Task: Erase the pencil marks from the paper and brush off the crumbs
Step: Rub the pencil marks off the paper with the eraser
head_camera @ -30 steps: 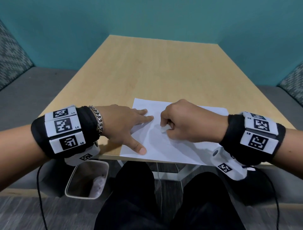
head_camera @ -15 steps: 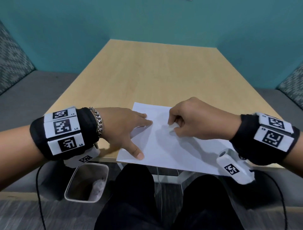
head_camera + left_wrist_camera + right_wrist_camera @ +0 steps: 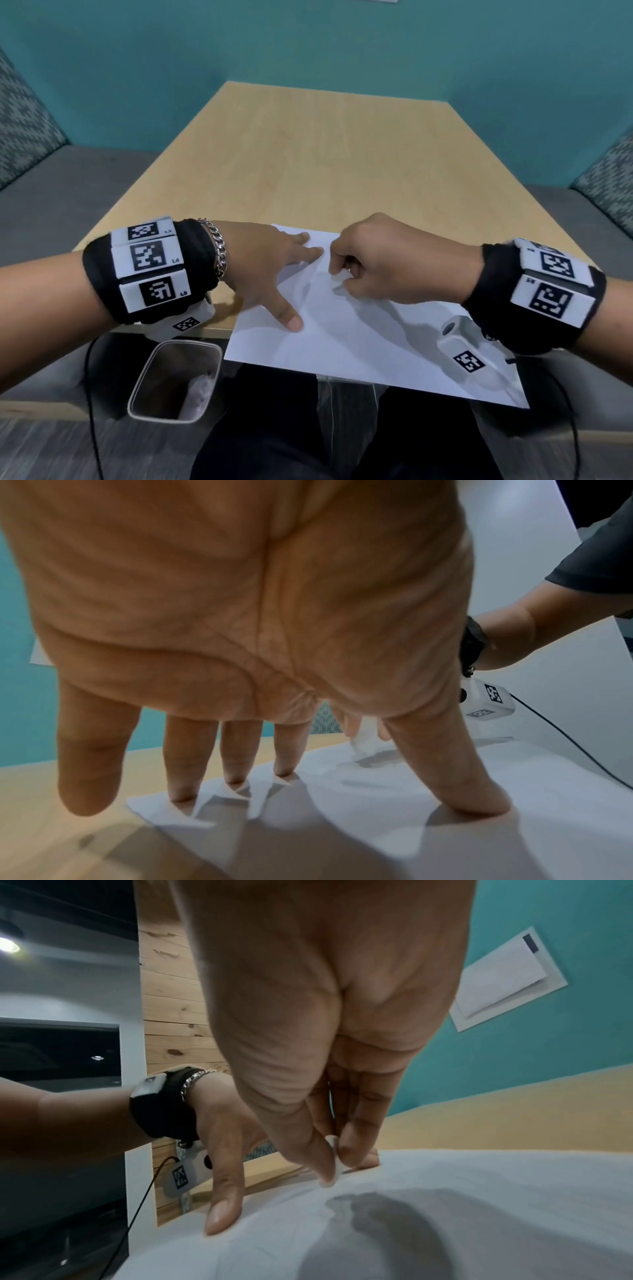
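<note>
A white sheet of paper (image 3: 359,346) lies at the near edge of the wooden table (image 3: 325,154), its front part hanging over the edge. My left hand (image 3: 274,270) presses straight, spread fingers and thumb flat on the sheet's left side, and the paper (image 3: 428,791) wrinkles slightly around the fingertips (image 3: 479,804). My right hand (image 3: 376,263) is curled and pinches a small white eraser (image 3: 333,1161) between thumb and fingers, its tip touching the paper (image 3: 445,1204) just right of the left hand. The eraser (image 3: 363,744) also shows in the left wrist view. No pencil marks or crumbs are readable.
A clear plastic bin (image 3: 174,380) stands on the floor below the table's left front corner. Grey benches (image 3: 68,192) run along both sides, with teal walls behind. My legs (image 3: 274,428) are under the table edge.
My right hand with the eraser has shifted back left and slightly nearer after moving right and away. The left hand stays pressed on the sheet, which has slid nearer over the table edge.
</note>
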